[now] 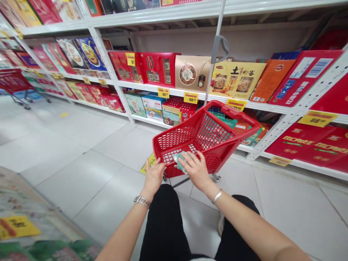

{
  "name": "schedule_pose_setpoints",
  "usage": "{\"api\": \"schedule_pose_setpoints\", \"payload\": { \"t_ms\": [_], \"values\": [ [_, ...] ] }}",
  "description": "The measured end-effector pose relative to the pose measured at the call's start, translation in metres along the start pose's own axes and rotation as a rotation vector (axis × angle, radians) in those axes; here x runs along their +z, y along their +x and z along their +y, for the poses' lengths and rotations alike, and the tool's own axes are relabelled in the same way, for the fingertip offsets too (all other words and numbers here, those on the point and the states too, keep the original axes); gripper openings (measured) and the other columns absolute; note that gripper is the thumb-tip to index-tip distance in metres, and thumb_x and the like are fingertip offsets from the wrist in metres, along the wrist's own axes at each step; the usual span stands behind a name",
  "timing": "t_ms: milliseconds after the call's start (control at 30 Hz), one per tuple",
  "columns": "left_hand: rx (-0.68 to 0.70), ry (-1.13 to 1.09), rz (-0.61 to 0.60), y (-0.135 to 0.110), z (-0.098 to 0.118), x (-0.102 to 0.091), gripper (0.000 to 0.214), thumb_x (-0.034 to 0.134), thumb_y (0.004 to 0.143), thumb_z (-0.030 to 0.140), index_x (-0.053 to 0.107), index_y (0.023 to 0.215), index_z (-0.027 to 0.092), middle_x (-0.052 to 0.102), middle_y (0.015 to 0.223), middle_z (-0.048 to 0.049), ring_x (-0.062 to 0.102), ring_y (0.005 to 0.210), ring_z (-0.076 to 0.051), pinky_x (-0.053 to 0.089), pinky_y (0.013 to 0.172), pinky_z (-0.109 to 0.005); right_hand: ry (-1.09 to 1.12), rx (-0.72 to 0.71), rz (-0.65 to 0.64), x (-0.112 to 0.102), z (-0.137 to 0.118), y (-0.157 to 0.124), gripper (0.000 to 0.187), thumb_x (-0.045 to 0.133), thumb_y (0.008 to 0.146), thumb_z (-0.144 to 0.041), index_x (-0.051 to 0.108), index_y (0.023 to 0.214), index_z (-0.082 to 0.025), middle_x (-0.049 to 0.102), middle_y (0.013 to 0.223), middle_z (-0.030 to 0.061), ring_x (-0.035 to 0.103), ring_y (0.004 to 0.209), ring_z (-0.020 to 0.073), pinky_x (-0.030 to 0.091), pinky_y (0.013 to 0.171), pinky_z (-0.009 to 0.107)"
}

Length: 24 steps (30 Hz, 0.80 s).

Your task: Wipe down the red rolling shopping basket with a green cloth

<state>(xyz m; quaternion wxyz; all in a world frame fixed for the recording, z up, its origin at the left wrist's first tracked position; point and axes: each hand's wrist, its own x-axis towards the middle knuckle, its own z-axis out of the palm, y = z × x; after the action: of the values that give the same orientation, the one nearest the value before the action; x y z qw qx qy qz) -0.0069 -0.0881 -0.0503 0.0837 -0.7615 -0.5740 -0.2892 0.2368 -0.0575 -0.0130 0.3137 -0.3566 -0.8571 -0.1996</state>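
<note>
A red plastic shopping cart (174, 135) with a perforated basket stands tilted in front of my knees, close to the shelves. My left hand (154, 174) grips the near left corner of its rim; some fingertips are hidden behind the edge. My right hand (196, 170) is closed over a crumpled green-and-white cloth (179, 159), pressing it against the near rim of the basket. Part of the cloth sticks out past the fingers on the left. The cart's handle (233, 113) points away to the right, and a grey pole rises behind the basket.
White shelves (152, 87) with boxed gifts and yellow price tags run along the far side. Another red cart (16, 81) stands at the far left. A display with green packages (54, 250) borders the lower left. Pale floor tiles (95, 174) lie between.
</note>
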Motion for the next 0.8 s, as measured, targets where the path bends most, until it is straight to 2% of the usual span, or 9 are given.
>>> {"api": "schedule_pose_setpoints", "payload": {
  "t_ms": [100, 200, 300, 500, 667, 733, 800],
  "values": [
    [0.035, 0.021, 0.012, -0.002, 0.002, 0.001, 0.023, 0.053, 0.099, 0.019, 0.073, 0.11, 0.022, 0.083, 0.103, -0.0077, 0.071, 0.121, -0.033, 0.016, 0.123, -0.075, 0.037, -0.015, 0.057, 0.023, -0.02, -0.005, 0.031, 0.063, 0.099, -0.017, 0.068, 0.128, -0.027, 0.073, 0.134, 0.0048, 0.06, 0.125, 0.0249, 0.02, 0.121, 0.05],
    [0.079, 0.039, 0.059, -0.005, 0.001, 0.004, 0.024, 0.053, 0.099, 0.016, 0.073, 0.112, 0.022, 0.083, 0.104, -0.0069, 0.072, 0.12, -0.032, 0.012, 0.124, -0.074, 0.042, -0.037, 0.077, 0.027, -0.01, -0.012, 0.031, 0.063, 0.099, -0.016, 0.068, 0.128, -0.025, 0.073, 0.135, 0.0057, 0.06, 0.126, 0.0253, 0.019, 0.121, 0.051],
    [0.11, 0.047, 0.099, -0.007, -0.002, 0.007, 0.027, 0.054, 0.098, 0.015, 0.073, 0.117, 0.022, 0.083, 0.107, -0.0068, 0.072, 0.12, -0.031, 0.011, 0.126, -0.073, 0.01, -0.022, 0.03, 0.02, 0.015, -0.021, 0.036, 0.061, 0.098, -0.012, 0.067, 0.131, -0.026, 0.071, 0.137, 0.0064, 0.059, 0.128, 0.025, 0.02, 0.121, 0.05],
    [0.213, 0.075, 0.129, -0.013, -0.008, 0.011, 0.05, 0.051, 0.095, 0.006, 0.064, 0.139, 0.025, 0.078, 0.123, -0.0093, 0.068, 0.127, -0.028, 0.006, 0.128, -0.068, -0.148, 0.083, -0.02, -0.006, 0.077, -0.041, 0.042, 0.057, 0.095, -0.006, 0.068, 0.131, -0.026, 0.072, 0.137, 0.0078, 0.062, 0.126, 0.0246, 0.023, 0.118, 0.048],
    [0.264, 0.091, 0.137, -0.014, -0.007, 0.013, 0.054, 0.05, 0.094, 0.004, 0.062, 0.143, 0.025, 0.077, 0.127, -0.0093, 0.067, 0.128, -0.027, 0.003, 0.128, -0.067, -0.281, 0.173, -0.057, -0.031, 0.128, -0.052, 0.048, 0.054, 0.091, -0.002, 0.07, 0.13, -0.025, 0.071, 0.138, 0.0094, 0.063, 0.125, 0.0262, 0.026, 0.114, 0.048],
    [0.26, 0.106, 0.135, -0.014, -0.004, 0.015, 0.053, 0.049, 0.095, 0.005, 0.062, 0.142, 0.025, 0.076, 0.128, -0.009, 0.067, 0.128, -0.027, 0.003, 0.128, -0.067, -0.307, 0.214, -0.081, -0.038, 0.137, -0.05, 0.05, 0.055, 0.088, -0.001, 0.07, 0.131, -0.024, 0.07, 0.139, 0.0107, 0.063, 0.125, 0.0272, 0.026, 0.113, 0.049],
    [0.243, 0.117, 0.142, -0.013, 0.0, 0.016, 0.051, 0.048, 0.096, 0.006, 0.063, 0.14, 0.025, 0.077, 0.126, -0.009, 0.068, 0.127, -0.027, 0.004, 0.128, -0.066, -0.299, 0.257, -0.072, -0.041, 0.133, -0.043, 0.051, 0.056, 0.087, -0.001, 0.07, 0.131, -0.024, 0.07, 0.139, 0.0112, 0.062, 0.125, 0.0278, 0.026, 0.113, 0.05]
  ]
}}
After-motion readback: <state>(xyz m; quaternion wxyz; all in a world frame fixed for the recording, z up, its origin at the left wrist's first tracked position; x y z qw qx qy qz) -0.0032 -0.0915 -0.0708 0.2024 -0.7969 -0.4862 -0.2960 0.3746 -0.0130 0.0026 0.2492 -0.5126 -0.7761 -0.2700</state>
